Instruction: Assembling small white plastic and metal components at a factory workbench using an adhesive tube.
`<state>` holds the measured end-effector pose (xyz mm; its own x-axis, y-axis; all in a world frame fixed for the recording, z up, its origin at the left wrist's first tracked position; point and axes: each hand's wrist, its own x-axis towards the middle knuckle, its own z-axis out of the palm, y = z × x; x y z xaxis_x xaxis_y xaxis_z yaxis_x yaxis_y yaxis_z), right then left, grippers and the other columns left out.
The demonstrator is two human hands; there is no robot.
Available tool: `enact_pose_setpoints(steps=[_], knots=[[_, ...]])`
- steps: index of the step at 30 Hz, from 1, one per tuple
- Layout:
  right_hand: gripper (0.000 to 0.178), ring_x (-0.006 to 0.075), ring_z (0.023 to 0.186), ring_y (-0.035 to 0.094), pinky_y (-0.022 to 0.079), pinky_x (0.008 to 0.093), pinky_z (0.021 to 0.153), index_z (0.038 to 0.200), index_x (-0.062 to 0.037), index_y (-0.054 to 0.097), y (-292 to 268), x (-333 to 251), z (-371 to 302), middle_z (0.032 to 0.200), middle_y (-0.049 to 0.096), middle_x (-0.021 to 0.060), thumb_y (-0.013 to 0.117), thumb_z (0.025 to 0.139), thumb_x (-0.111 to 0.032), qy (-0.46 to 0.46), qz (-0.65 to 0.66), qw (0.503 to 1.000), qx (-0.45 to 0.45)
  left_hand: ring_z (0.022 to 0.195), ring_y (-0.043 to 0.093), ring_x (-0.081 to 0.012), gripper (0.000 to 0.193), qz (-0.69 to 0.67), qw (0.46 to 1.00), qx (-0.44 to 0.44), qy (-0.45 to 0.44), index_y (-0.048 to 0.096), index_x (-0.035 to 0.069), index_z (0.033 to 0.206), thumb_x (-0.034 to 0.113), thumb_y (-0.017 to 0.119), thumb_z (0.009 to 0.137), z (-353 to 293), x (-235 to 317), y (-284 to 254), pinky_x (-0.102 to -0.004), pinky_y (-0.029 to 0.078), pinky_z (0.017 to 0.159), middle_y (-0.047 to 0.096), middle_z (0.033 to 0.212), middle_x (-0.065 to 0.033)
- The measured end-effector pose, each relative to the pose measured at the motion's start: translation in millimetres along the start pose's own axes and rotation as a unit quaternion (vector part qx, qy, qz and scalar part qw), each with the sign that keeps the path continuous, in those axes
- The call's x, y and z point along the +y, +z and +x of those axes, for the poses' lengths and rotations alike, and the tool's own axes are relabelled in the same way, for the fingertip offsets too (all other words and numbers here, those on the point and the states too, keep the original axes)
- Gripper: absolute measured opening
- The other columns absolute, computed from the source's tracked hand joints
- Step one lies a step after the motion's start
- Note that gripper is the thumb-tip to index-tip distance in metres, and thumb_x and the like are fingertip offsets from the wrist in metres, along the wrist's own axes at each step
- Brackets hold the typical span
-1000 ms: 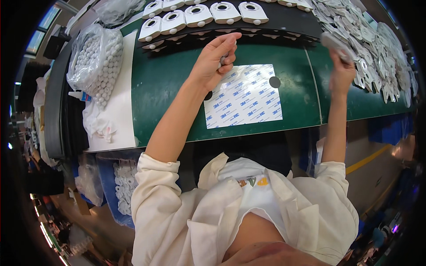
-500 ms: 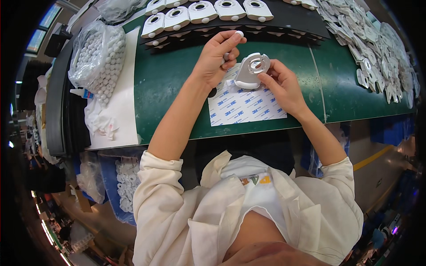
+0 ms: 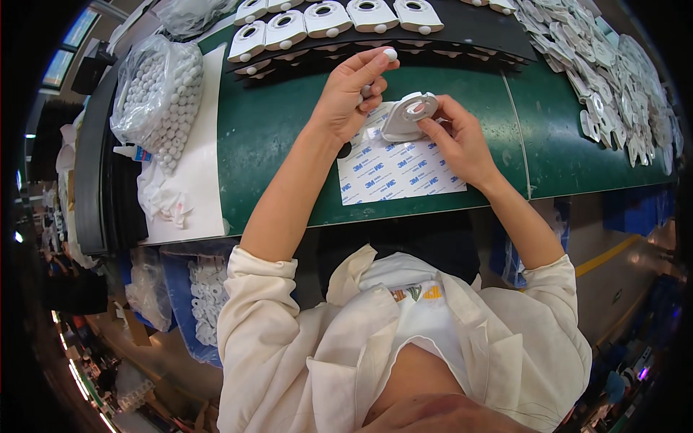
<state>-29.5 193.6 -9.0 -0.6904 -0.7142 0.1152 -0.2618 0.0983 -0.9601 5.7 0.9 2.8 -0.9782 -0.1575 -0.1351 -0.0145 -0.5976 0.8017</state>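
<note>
My left hand (image 3: pixel 355 90) is raised over the bench, pinching a small white ball (image 3: pixel 390 54) between thumb and forefinger. Its other fingers curl round at least one more ball (image 3: pixel 366 92), partly hidden. My right hand (image 3: pixel 462 141) grips the edge of a white plastic housing (image 3: pixel 406 119) that has a round ring opening at one end. The housing is tilted above a white sheet with blue print (image 3: pixel 401 173), which lies on the green bench top (image 3: pixel 274 166). The ball and the housing are apart.
Behind my hands, black boards (image 3: pixel 462 43) carry rows of white housings with balls (image 3: pixel 328 19). A clear bag of white balls (image 3: pixel 160 94) sits at left beside a crumpled tissue (image 3: pixel 164 202). White plastic parts (image 3: pixel 606 86) are heaped at right. A blue bin (image 3: pixel 189 317) stands below the bench.
My right hand has tipped the housing, so its face shows at a flatter angle. My left hand stays nearly in place with the ball.
</note>
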Motion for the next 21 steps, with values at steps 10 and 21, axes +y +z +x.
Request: enact_pose_setpoints(steps=[10, 21], knots=[[0.015, 0.007, 0.075, 0.052, 0.044, 0.0216, 0.063, 0.099, -0.0017, 0.052, 9, -8, -3, 0.087, 0.056, 0.0046, 0.054, 0.084, 0.0, -0.114, -0.159, 0.981, -0.004, 0.057, 0.037, -0.0027, 0.03, -0.007, 1.0, 0.002, 0.004, 0.057, 0.006, 0.111, 0.017, 0.063, 0.083, -2, 2, -3, -0.0148, 0.024, 0.04, 0.058, 0.096, -0.0042], [0.024, 0.0148, 0.097, 0.055, 0.045, 0.0292, 0.086, 0.115, -0.0051, 0.046, -21, 6, 4, 0.109, 0.055, 0.0075, 0.049, 0.092, -0.011, 0.092, 0.357, 0.93, -0.009, 0.056, 0.041, -0.0028, 0.031, -0.007, 1.0, -0.023, 0.02, 0.058, 0.005, 0.112, 0.011, 0.064, 0.082, -4, 2, 4, -0.0145, 0.027, 0.04, 0.061, 0.095, -0.0065]])
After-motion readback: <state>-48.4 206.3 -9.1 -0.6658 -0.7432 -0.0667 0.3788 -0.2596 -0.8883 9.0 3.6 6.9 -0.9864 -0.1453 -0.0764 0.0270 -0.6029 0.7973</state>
